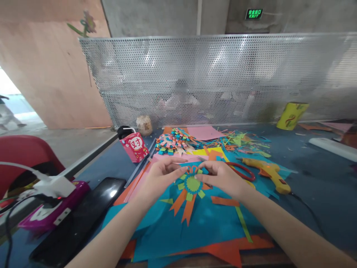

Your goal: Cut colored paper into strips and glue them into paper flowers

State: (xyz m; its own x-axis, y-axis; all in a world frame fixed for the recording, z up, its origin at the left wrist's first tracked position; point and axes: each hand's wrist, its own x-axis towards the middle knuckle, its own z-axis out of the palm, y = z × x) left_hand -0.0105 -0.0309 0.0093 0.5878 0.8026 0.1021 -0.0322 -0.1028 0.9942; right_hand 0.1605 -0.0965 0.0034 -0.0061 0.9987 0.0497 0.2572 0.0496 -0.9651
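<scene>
A paper rosette badge (pixel 193 184) lies over blue paper in front of me. It has a green scalloped centre, looped strips of orange, blue and green around it, and two orange tails with notched ends. My left hand (pixel 164 175) closes thumb and fingers at the rosette's upper left edge. At its upper right edge, the thumb and index finger of my right hand (pixel 219 176) pinch the loops. The fingertips partly cover the loops there. Just past my right hand are red-handled scissors (pixel 242 171), and a yellow hot glue gun (pixel 266 172) lies further right.
Several finished rosettes (pixel 175 141) and paper scraps (pixel 242 141) lie behind the hands. A red drink carton (pixel 134 147), black phone (pixel 80 219) and purple power strip (pixel 60 208) are on the left. A yellow can (pixel 291 116) stands before the perforated metal screen (pixel 178 74).
</scene>
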